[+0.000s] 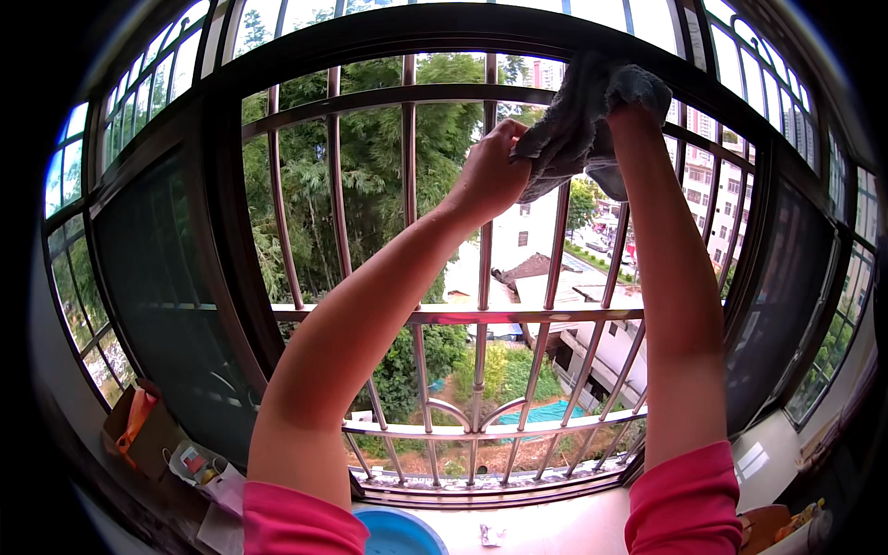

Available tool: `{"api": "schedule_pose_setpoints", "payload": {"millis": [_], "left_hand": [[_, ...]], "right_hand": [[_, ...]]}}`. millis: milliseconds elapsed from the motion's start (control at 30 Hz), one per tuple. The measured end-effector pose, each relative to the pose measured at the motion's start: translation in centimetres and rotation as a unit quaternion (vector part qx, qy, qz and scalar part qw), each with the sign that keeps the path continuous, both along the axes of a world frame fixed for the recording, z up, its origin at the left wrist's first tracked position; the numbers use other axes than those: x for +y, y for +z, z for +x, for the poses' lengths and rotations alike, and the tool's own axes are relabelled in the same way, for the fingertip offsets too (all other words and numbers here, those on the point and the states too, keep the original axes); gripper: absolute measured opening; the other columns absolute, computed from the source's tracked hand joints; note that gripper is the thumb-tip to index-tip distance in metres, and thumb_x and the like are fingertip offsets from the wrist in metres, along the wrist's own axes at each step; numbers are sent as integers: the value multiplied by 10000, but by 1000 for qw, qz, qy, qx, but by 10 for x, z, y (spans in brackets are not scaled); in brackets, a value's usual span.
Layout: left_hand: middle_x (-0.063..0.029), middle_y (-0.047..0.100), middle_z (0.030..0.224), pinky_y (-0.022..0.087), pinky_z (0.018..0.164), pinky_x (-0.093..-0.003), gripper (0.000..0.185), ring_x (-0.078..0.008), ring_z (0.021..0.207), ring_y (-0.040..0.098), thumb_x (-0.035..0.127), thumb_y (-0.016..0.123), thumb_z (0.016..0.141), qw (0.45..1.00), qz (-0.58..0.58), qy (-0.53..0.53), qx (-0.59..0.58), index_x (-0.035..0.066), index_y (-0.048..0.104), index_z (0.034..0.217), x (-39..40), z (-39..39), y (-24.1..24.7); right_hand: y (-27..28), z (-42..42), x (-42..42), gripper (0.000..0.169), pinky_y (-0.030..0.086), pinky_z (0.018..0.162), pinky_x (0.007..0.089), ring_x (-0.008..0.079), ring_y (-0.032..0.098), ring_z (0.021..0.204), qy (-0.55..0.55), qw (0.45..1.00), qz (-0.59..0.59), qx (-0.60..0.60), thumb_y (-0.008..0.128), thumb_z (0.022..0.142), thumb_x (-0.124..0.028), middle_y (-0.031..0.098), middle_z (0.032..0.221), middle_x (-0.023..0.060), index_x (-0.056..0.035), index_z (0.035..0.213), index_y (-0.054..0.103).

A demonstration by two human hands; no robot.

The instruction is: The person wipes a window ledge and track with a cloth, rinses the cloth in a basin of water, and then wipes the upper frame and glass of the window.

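Both of my arms reach up toward the top rail of a dark window frame (pixel 416 28). A grey cloth (pixel 569 132) hangs against that rail, in front of the metal window bars (pixel 409 159). My left hand (pixel 496 166) pinches the cloth's lower left edge between thumb and fingers. My right hand (pixel 628 104) is mostly hidden under the cloth, which is draped over it and pressed near the rail; its fingers cannot be seen. Part of the cloth dangles beside my right wrist.
A blue plastic basin (pixel 399 533) stands on the pale sill below, with a small crumpled item (pixel 492 535) to its right. At the lower left are a cardboard box (pixel 149 440) and a white bag (pixel 225 485). Dark sliding panes (pixel 166 277) flank the barred opening.
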State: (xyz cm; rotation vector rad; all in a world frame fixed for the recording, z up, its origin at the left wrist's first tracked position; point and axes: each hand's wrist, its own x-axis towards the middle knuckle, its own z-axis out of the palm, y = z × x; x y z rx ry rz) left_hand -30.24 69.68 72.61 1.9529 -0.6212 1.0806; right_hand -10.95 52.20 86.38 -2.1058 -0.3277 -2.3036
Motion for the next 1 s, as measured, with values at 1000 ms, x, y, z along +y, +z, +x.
{"api": "schedule_pose_setpoints", "payload": {"millis": [1000], "left_hand": [[-32, 554, 722, 371, 570, -198, 148, -49, 641, 464, 30, 437, 828, 989, -76, 100, -78, 15, 470, 971, 140, -48, -38]], "right_hand": [[4, -78, 171, 48, 475, 584, 278, 197, 591, 714, 123, 986, -109, -4, 554, 633, -179, 591, 683, 50, -171, 642, 601]]}}
